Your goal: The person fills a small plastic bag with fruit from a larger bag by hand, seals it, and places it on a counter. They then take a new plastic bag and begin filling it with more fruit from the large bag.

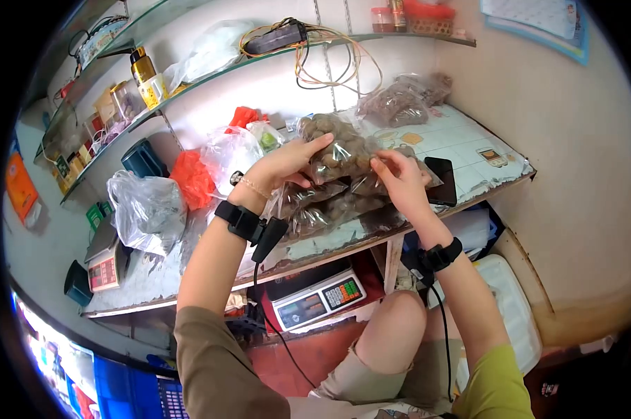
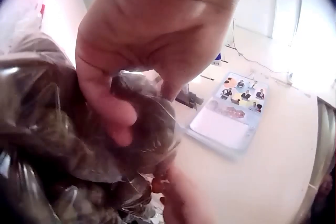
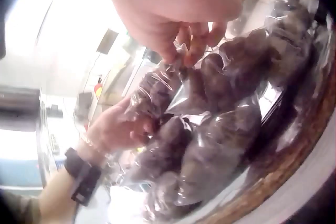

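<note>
A clear plastic bag of round brown items (image 1: 343,157) is held up over a pile of similar bags (image 1: 329,213) near the table's front edge. The left hand (image 1: 291,159) grips the bag's left side, thumb and fingers around it; in the left wrist view that hand (image 2: 142,40) has its fingers curled on the dark bag (image 2: 149,124). The right hand (image 1: 403,183) pinches the bag's right edge between thumb and fingertips. From the right wrist, the right hand (image 3: 173,8) pinches the plastic at the top, with the left hand (image 3: 118,129) below and to the left.
A black phone (image 1: 440,181) lies right of the bags. More filled bags (image 1: 399,101) are at the back. Plastic bags (image 1: 148,209), a red bag (image 1: 192,178) and a scale (image 1: 106,265) stand on the left. Glass shelves (image 1: 211,72) run above; another scale (image 1: 319,300) sits under the table.
</note>
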### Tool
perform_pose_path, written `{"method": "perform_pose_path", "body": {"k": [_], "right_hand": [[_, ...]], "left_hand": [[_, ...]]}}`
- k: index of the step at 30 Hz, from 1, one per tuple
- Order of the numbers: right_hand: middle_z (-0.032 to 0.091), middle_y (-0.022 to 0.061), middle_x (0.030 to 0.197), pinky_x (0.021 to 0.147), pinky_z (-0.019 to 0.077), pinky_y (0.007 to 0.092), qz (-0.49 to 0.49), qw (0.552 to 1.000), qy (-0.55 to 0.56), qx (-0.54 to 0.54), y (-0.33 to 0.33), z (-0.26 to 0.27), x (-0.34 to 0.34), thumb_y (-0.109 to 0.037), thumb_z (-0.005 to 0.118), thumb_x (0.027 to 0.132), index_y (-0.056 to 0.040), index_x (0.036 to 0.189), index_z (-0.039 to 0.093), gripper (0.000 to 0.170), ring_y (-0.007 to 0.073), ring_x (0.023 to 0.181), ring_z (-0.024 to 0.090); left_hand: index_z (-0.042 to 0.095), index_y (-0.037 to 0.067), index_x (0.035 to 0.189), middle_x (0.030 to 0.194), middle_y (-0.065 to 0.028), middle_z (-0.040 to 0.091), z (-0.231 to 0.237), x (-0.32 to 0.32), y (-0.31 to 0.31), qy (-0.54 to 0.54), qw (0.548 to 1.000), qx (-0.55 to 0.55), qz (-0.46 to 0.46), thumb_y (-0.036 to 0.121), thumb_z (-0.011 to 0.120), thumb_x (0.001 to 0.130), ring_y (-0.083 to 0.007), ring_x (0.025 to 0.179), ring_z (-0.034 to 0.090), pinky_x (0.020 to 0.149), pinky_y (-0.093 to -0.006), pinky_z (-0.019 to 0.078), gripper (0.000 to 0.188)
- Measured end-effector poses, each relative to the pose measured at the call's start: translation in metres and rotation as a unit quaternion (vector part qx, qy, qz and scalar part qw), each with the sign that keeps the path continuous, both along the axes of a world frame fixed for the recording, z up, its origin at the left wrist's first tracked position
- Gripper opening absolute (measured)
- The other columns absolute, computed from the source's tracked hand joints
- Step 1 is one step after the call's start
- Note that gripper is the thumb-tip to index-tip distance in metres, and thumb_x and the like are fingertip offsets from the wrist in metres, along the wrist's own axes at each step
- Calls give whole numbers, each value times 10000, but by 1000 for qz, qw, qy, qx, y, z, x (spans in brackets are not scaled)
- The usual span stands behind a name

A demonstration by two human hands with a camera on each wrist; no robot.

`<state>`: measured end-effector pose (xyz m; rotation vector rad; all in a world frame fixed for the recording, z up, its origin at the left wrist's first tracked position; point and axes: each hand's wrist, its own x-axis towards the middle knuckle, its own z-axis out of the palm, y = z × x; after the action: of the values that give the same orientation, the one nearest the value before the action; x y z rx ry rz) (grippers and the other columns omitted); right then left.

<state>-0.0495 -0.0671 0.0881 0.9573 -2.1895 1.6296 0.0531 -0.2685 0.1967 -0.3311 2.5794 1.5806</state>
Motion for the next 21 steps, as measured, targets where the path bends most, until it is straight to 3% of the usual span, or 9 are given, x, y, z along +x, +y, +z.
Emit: {"method": "perform_pose_path", "body": {"k": [2,4,5,9,14,16,18,20,21], "right_hand": [[600,-3,755,862,249,380,-27,999,26,-3,-4,-4,9,-412,644,867,-123,1036,673,335,146,836,508],[576,-7,727,881,207,400,-54,997,54,-4,-10,-6,13,-426,641,863,-145,1001,689,317,159,868,491],[576,-12,734,878,213,403,-68,994,77,-26,-14,-9,11,-418,641,865,-143,1002,688,310,158,867,490],[573,-19,761,871,220,406,-117,988,97,11,-18,-4,23,-402,640,865,-152,1033,680,304,175,876,487],[563,-12,798,886,228,421,-74,988,132,-39,-8,-13,39,-345,673,843,-141,1185,595,405,176,893,493],[509,-23,823,813,338,247,85,987,-10,-136,8,-5,46,-258,629,890,-103,1211,555,364,94,814,471],[479,-31,819,731,330,212,199,922,-190,-274,22,5,51,-155,569,910,-44,1152,544,268,68,764,429],[483,-10,813,709,324,240,292,771,-408,-394,35,28,73,-142,483,914,-37,1092,505,208,95,738,419],[483,-4,810,709,330,239,345,730,-425,-410,32,25,77,-143,494,912,-37,1081,503,200,100,742,428]], "left_hand": [[600,43,1121,937,-55,641,-1,9,4,47,995,-46,73,569,560,874,-159,675,623,573,-235,467,582],[624,-84,983,817,-185,652,-4,9,-6,124,932,-328,94,521,580,876,-245,597,640,606,-351,526,616],[633,-82,982,837,-249,647,-16,7,-13,228,881,-394,130,498,586,876,-328,678,645,718,-381,501,591],[639,-54,1031,997,-249,648,-21,0,-16,242,925,-273,110,391,571,903,-367,963,611,848,-387,467,468],[639,-24,1034,1001,-189,649,-40,38,-17,357,859,-338,145,289,571,909,-318,883,630,751,-356,485,344],[637,-9,1011,925,-154,634,-44,82,-8,409,853,-276,170,182,585,899,-251,758,602,662,-324,476,227],[634,5,963,856,-128,615,-66,123,-14,431,822,-307,209,73,600,864,-212,667,559,605,-312,451,125],[627,-2,932,821,-130,609,-90,157,-12,418,795,-360,250,39,607,837,-237,664,562,598,-311,450,105],[625,3,908,812,-128,609,-105,169,-12,411,793,-375,250,26,615,819,-254,678,566,610,-326,451,92]]}}
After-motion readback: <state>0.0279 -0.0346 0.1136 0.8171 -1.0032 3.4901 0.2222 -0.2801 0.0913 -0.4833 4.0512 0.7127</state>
